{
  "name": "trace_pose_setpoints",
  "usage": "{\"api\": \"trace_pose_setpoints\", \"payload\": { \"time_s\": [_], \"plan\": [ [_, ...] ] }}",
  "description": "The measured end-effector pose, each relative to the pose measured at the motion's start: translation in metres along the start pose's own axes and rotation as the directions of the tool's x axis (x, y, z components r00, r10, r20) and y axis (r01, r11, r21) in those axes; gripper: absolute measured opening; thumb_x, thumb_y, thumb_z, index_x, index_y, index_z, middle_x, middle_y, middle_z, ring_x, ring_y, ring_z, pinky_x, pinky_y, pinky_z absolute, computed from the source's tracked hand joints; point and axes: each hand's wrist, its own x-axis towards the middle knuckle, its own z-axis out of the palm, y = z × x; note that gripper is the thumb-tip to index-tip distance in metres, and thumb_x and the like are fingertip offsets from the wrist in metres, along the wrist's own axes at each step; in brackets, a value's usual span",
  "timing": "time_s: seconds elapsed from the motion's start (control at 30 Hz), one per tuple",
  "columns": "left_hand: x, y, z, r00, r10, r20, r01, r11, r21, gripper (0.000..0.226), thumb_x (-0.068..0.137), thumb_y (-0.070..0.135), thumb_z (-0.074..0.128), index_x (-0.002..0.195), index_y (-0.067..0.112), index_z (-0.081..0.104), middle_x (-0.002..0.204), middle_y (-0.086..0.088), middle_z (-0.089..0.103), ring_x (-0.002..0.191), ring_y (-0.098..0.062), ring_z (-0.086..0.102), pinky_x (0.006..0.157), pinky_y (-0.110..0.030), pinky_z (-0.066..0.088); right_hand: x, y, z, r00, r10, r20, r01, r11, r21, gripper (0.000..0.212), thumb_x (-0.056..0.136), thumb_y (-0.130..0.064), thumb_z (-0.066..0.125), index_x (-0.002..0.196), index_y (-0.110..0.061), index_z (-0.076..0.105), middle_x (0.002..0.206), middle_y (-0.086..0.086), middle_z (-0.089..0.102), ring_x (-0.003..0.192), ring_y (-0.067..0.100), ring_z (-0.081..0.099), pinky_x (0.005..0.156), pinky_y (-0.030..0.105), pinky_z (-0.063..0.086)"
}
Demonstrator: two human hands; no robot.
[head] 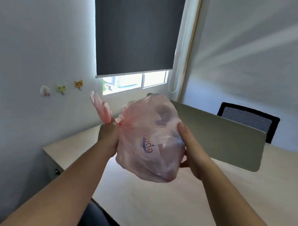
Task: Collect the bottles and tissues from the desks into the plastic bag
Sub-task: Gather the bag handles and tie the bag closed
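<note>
Bag of pink plastic (148,146) held above the left edge of the desk (169,204): left hand (108,137) clamps its twisted neck, right hand (190,152) grips its side.

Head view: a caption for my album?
Left hand grips the neck of a full plastic bag; right hand cups it over the desk.

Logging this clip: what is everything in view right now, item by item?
plastic bag: one, translucent pink, filled, held above the desk
desk: one, light wood, below the bag
divider panel: one, grey-green, on the desk behind the bag
office chair: one, black mesh, behind the panel
roller blind: one, dark grey, mostly lowered
window: one, bright strip under the blind
wall hooks: three, pale and yellow, left wall
left hand: grips the bag's gathered neck
right hand: holds the bag's side
</note>
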Motion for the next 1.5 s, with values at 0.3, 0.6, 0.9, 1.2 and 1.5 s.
{"api": "trace_pose_setpoints", "payload": {
  "time_s": [0.3,0.6,0.9,1.2,1.5],
  "plan": [
    [-0.103,0.014,-0.139,0.889,-0.097,-0.447,-0.011,0.972,-0.233,0.04,0.099,0.04,0.03,0.107,0.011,0.057,0.091,-0.006,0.066,0.073,-0.023,0.058,0.059,-0.029,0.043,-0.052,-0.025,0.112,0.776,-0.338,0.532,0.351,0.933,0.081,0.087,0.063,-0.049,0.08,0.136,-0.044,0.032,0.129,-0.012,0.053,0.111,0.01,0.057,0.083,0.03,0.056],
    [-0.165,0.028,-0.257,0.967,0.003,-0.256,-0.092,0.937,-0.337,0.044,0.09,0.055,0.048,0.084,0.018,0.072,0.083,-0.007,0.076,0.072,-0.021,0.073,0.051,-0.028,0.056,-0.091,-0.042,0.251,0.715,-0.412,0.564,0.409,0.902,0.14,0.081,0.058,-0.04,0.086,0.125,-0.029,0.042,0.118,-0.002,0.057,0.1,0.016,0.061,0.085,0.035,0.056],
    [-0.111,-0.029,-0.335,0.93,-0.154,-0.334,0.042,0.946,-0.322,0.035,0.096,0.037,0.042,0.076,0.02,0.063,0.093,-0.01,0.072,0.068,-0.018,0.069,0.055,-0.026,0.052,-0.05,0.025,0.371,0.808,-0.178,0.561,0.209,0.978,0.008,0.077,0.057,-0.057,0.077,0.118,-0.025,0.042,0.113,0.005,0.059,0.095,0.026,0.063,0.082,0.044,0.056],
    [-0.026,-0.215,-0.383,0.764,-0.568,-0.306,0.491,0.82,-0.294,0.045,0.099,0.041,0.033,0.11,0.011,0.064,0.106,-0.009,0.068,0.094,-0.025,0.064,0.077,-0.035,0.052,-0.005,0.217,0.433,0.857,0.273,0.438,-0.208,0.96,-0.189,0.036,0.076,-0.038,0.069,0.104,-0.019,0.055,0.1,0.004,0.065,0.092,0.019,0.063,0.072,0.031,0.049],
    [0.022,-0.358,-0.393,0.516,-0.799,-0.309,0.694,0.601,-0.396,0.038,0.091,0.044,0.046,0.106,0.013,0.063,0.1,-0.009,0.069,0.093,-0.03,0.066,0.091,-0.047,0.051,0.025,0.361,0.463,0.8,0.521,0.296,-0.448,0.848,-0.283,0.043,0.069,-0.043,0.063,0.105,-0.018,0.058,0.095,-0.002,0.063,0.087,0.012,0.06,0.063,0.025,0.043]
  ]
}}
